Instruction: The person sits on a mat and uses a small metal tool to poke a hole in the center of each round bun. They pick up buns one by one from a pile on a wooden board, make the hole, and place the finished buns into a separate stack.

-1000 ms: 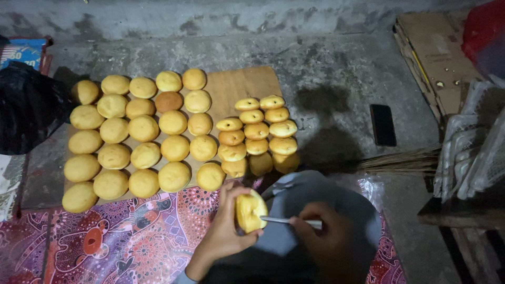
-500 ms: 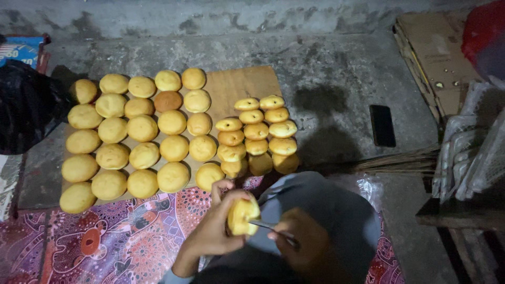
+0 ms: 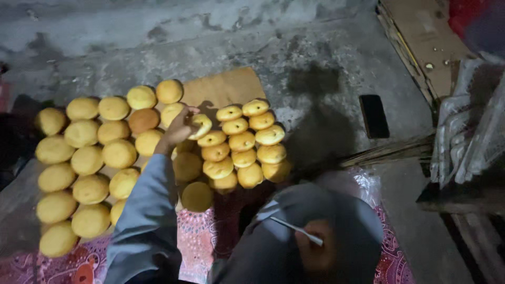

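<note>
My left hand (image 3: 178,129) reaches out over a brown cardboard sheet (image 3: 227,87) and holds a filled yellow bun (image 3: 201,125) against the left side of a cluster of filled buns (image 3: 245,144). To its left lie rows of whole round yellow buns (image 3: 87,152). My right hand (image 3: 313,251) stays low near my lap, gripping a thin white knife (image 3: 295,229) that points up-left. A dark round bowl (image 3: 347,231) sits under that hand.
A black phone (image 3: 374,115) lies on the concrete floor to the right. Flattened cardboard (image 3: 421,42) and pale folded sacks (image 3: 468,126) stand at the far right. A red patterned cloth (image 3: 194,247) covers the ground near me.
My left hand carried the cut bun from above the bowl out to the cluster of filled buns. The right hand pulled the knife away from the bun and stayed by the bowl.
</note>
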